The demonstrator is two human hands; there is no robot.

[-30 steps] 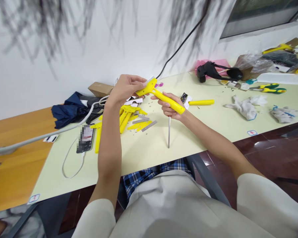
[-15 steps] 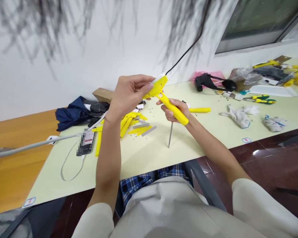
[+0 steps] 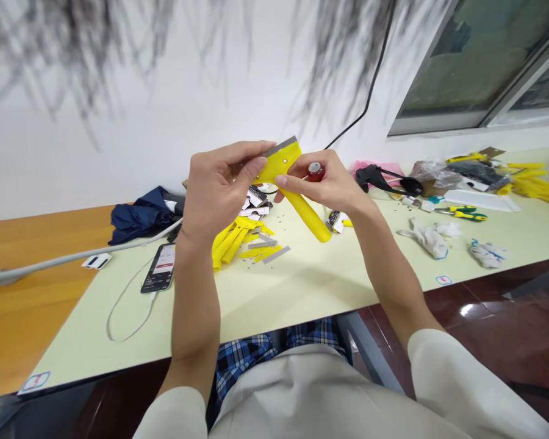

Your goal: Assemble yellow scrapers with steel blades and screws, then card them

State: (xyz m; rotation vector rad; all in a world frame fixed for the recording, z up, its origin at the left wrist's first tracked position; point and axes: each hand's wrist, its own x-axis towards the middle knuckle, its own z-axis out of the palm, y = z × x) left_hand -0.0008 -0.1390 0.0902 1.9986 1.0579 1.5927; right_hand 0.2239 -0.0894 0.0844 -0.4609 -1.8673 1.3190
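Note:
My left hand [image 3: 226,186] pinches the head of a yellow scraper [image 3: 281,163], which has a grey blade along its upper edge. The scraper's handle slants down to the right in the air above the table. Tucked in my right hand [image 3: 332,177] is a screwdriver [image 3: 315,171]; only its red, round handle end shows. The right thumb presses on the scraper near its neck. Below the hands lie a pile of yellow scraper handles [image 3: 231,241], several loose grey blades [image 3: 277,255] and small screws.
A phone [image 3: 159,268] with a white cable lies at the left, near a dark blue folded cloth [image 3: 139,214]. To the right are crumpled white gloves [image 3: 427,236], yellow-green pliers [image 3: 466,212], a black strapped object [image 3: 384,180] and more yellow handles [image 3: 531,183].
The scraper has tipped so its blade edge shows along the top. My right hand has risen, its thumb now on the scraper's neck, and the screwdriver has turned from pointing down to showing its handle end.

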